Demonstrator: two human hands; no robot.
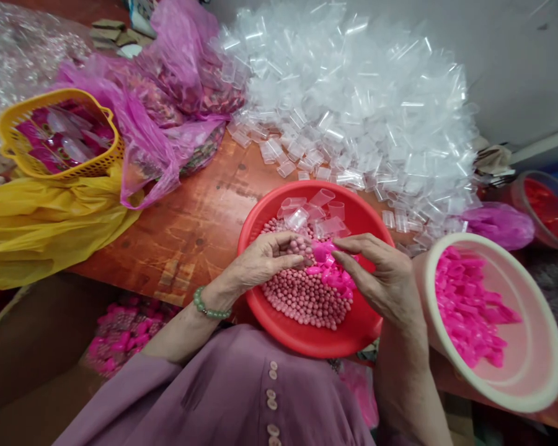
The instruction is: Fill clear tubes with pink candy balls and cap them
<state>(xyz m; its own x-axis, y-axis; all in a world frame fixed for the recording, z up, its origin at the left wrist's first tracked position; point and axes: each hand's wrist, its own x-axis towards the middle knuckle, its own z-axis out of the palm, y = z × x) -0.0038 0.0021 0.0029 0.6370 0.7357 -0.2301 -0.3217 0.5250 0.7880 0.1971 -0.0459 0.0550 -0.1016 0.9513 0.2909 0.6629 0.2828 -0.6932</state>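
a: while both hands hover over the red bowl (279, 322), what do they hold?

b: the left hand (260, 263) is curled, fingers (291, 243) pinched on a few pink balls (302, 294) lifted from the heap in the bowl. the right hand (381, 279) has its fingers (348, 244) closed on a bright pink cap (320, 253), touching the left fingertips.

a: where is the bowl?

b: on the counter (186, 217), close to the person's body. besides the balls it holds more pink caps at the right and some clear cups (314, 207) at the far side.

a: and around it?

b: a pale tub (539, 384) of pink caps sits just right of the bowl. a big pile of clear cups (353, 99) lies behind. at far left a yellow basket (13, 145) rests on a yellow bag (41, 223), with pink bags (167, 105) beside it. the left wrist wears a green bracelet (209, 308).
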